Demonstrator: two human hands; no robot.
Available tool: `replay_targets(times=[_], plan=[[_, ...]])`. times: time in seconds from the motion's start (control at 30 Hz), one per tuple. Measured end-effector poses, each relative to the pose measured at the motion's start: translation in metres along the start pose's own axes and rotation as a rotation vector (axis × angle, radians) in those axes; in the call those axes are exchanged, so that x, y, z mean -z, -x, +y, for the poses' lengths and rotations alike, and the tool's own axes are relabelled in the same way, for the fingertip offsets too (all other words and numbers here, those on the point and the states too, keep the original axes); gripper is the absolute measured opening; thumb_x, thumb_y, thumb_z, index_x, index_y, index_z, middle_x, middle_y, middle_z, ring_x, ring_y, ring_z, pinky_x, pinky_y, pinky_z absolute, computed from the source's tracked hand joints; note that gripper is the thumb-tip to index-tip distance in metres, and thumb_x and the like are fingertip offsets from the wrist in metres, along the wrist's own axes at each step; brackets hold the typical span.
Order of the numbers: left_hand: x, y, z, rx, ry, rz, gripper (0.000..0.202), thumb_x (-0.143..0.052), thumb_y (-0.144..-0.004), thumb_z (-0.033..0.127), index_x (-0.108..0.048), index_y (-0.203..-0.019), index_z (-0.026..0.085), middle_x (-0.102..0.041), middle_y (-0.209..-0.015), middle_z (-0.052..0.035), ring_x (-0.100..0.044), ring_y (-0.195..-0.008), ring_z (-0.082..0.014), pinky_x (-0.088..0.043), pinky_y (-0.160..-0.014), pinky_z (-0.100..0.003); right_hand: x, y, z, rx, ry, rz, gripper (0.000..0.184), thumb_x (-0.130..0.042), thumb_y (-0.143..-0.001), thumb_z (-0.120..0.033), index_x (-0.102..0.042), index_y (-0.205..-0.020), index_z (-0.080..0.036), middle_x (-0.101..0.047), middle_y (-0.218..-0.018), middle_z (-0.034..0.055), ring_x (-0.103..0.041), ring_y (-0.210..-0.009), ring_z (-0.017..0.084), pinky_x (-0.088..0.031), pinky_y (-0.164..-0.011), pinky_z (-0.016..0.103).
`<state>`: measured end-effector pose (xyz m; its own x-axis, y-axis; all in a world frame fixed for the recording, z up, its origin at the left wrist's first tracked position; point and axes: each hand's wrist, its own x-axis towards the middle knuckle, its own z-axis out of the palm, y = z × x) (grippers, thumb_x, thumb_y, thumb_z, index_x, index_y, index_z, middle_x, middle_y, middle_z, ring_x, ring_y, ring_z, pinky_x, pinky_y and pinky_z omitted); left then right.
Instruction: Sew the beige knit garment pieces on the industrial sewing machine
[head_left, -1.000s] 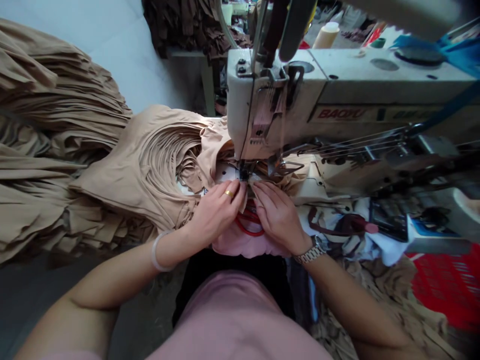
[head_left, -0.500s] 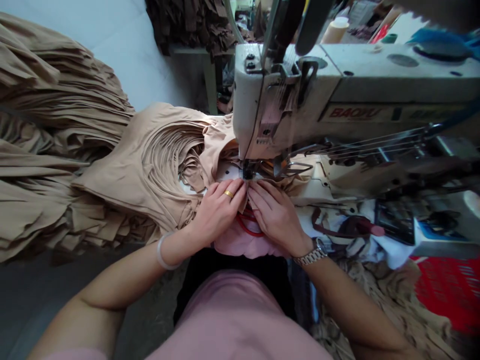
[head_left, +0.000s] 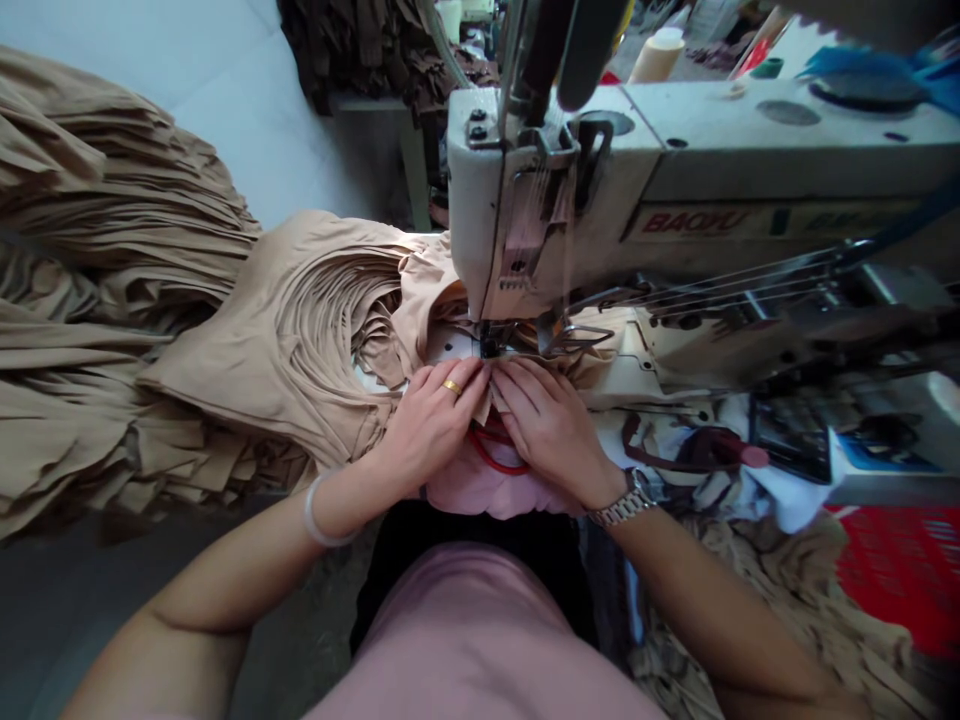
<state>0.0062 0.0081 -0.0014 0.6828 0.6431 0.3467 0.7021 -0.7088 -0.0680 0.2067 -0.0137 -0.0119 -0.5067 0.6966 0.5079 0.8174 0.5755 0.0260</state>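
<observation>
My left hand (head_left: 435, 415), with a gold ring, and my right hand (head_left: 551, 425), with a metal watch, lie side by side just in front of the presser foot (head_left: 489, 345) of a white sewing machine (head_left: 675, 190). The fingers of both press a small piece of tan fabric (head_left: 486, 402) flat against the machine bed, fingertips almost touching the foot. A pink cloth with a red loop (head_left: 495, 470) lies beneath my palms.
A fanned stack of tan fabric pieces (head_left: 300, 330) sits left of the needle, with bigger tan heaps (head_left: 90, 280) further left. Dark brown fabric (head_left: 360, 50) hangs at the back. A red basket (head_left: 900, 580) and tan scraps (head_left: 750, 600) are at lower right.
Both hands stay in front of the presser foot, shifting only slightly; the camera view wobbles a little.
</observation>
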Motion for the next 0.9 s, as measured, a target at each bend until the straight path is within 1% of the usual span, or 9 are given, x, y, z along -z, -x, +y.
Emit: replay_targets(times=[0.2, 0.33, 0.47, 0.57, 0.67, 0.77, 0.9], plan=[[0.004, -0.006, -0.004, 0.010, 0.017, -0.042, 0.040, -0.041, -0.100, 0.011, -0.054, -0.137, 0.007, -0.055, -0.142, -0.0170, -0.053, -0.127, -0.0288, -0.047, -0.102, -0.042, -0.002, -0.008, -0.002, -0.096, -0.028, -0.054, 0.038, -0.043, -0.100, -0.024, -0.059, -0.131, -0.011, -0.062, -0.136, 0.0123, -0.055, -0.125, 0.025, -0.042, -0.104, 0.044], [0.006, -0.007, -0.007, -0.012, 0.060, -0.017, 0.038, -0.042, -0.100, 0.011, -0.055, -0.135, 0.007, -0.056, -0.140, -0.0187, -0.055, -0.126, -0.0286, -0.048, -0.103, -0.043, -0.003, -0.010, -0.001, -0.111, -0.023, -0.040, 0.038, -0.042, -0.101, -0.025, -0.059, -0.131, -0.011, -0.063, -0.135, 0.0116, -0.055, -0.124, 0.025, -0.040, -0.104, 0.043], [0.006, -0.007, -0.016, -0.083, 0.135, 0.028, 0.033, -0.044, -0.102, 0.015, -0.059, -0.131, 0.009, -0.059, -0.137, -0.0173, -0.056, -0.125, -0.0272, -0.051, -0.102, -0.042, -0.004, -0.006, 0.001, -0.087, -0.017, -0.015, 0.038, -0.045, -0.099, -0.022, -0.058, -0.132, -0.011, -0.063, -0.135, 0.0119, -0.054, -0.124, 0.025, -0.040, -0.104, 0.043], [0.007, -0.005, -0.023, -0.151, 0.178, 0.047, 0.029, -0.047, -0.103, 0.018, -0.062, -0.127, 0.012, -0.062, -0.133, -0.0145, -0.058, -0.125, -0.0252, -0.051, -0.103, -0.041, -0.003, -0.001, 0.001, -0.028, -0.055, 0.075, 0.030, -0.049, -0.097, -0.016, -0.064, -0.122, -0.012, -0.068, -0.124, 0.0102, -0.057, -0.118, 0.023, -0.042, -0.102, 0.041], [0.010, -0.005, -0.027, -0.203, 0.170, 0.047, 0.025, -0.049, -0.102, 0.018, -0.066, -0.121, 0.013, -0.067, -0.125, -0.0125, -0.063, -0.116, -0.0242, -0.055, -0.097, -0.038, -0.001, 0.000, -0.001, -0.017, -0.101, 0.134, 0.024, -0.053, -0.095, -0.016, -0.067, -0.114, -0.014, -0.071, -0.114, 0.0080, -0.058, -0.111, 0.022, -0.043, -0.100, 0.039], [0.011, -0.006, -0.026, -0.200, 0.149, 0.045, 0.024, -0.050, -0.102, 0.020, -0.067, -0.117, 0.014, -0.069, -0.121, -0.0120, -0.066, -0.109, -0.0236, -0.056, -0.092, -0.037, 0.000, -0.002, -0.003, -0.033, -0.096, 0.112, 0.026, -0.053, -0.096, -0.017, -0.067, -0.116, -0.015, -0.071, -0.114, 0.0087, -0.058, -0.110, 0.023, -0.044, -0.099, 0.041], [0.008, -0.008, -0.025, -0.179, 0.149, 0.071, 0.025, -0.050, -0.102, 0.020, -0.066, -0.119, 0.011, -0.068, -0.122, -0.0139, -0.065, -0.111, -0.0249, -0.056, -0.093, -0.039, 0.000, -0.006, -0.003, -0.067, -0.078, 0.085, 0.026, -0.053, -0.095, -0.019, -0.068, -0.116, -0.014, -0.070, -0.116, 0.0093, -0.057, -0.111, 0.024, -0.044, -0.098, 0.042]])
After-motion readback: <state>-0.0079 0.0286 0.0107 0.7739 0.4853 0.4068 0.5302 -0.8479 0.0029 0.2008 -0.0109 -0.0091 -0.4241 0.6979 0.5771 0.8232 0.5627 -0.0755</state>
